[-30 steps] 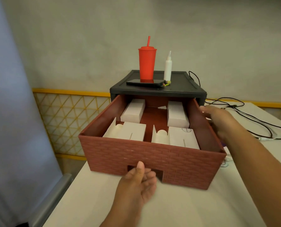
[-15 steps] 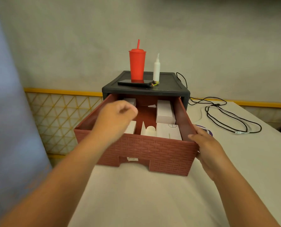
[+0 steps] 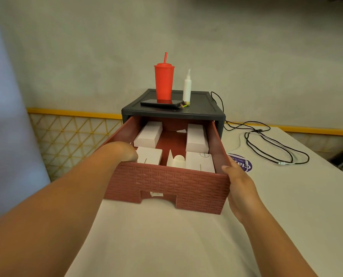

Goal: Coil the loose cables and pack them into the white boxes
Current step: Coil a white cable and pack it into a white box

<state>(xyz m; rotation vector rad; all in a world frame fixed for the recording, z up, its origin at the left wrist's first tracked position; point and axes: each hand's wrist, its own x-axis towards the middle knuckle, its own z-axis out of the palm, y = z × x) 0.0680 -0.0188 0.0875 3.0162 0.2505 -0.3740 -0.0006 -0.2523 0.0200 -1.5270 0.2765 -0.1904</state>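
A reddish-brown plastic drawer with a brick-patterned front (image 3: pixel 166 186) stands open, drawn well out of a dark grey plastic cabinet (image 3: pixel 202 110) on a white table (image 3: pixel 156 236). Inside the drawer lie four white cardboard boxes (image 3: pixel 148 134), two at the back and two at the front, with bare drawer floor between the left and right pairs. The front right box (image 3: pixel 200 163) has a rounded flap standing up at its left side. The left hand (image 3: pixel 126 152) reaches over the drawer's left wall and down against the front left box (image 3: pixel 149 157). Its fingers are hidden behind the drawer front, so whether they grasp the box cannot be told. The right hand (image 3: pixel 238 182) grasps the drawer's front right corner, thumb laid on the top rim and the other fingers wrapped round the outside wall. The loose black cables (image 3: pixel 278 145) lie in untidy loops on the table to the right of the cabinet, outside the boxes, with a thin white cable (image 3: pixel 239 141) beside them. Near the right hand a round purple sticker (image 3: pixel 244 164) sits on the table. On top of the cabinet stand a red plastic tumbler with a straw (image 3: pixel 164 82) and a white squeeze bottle (image 3: pixel 187 86), with a flat black phone (image 3: pixel 160 104) lying in front of them.
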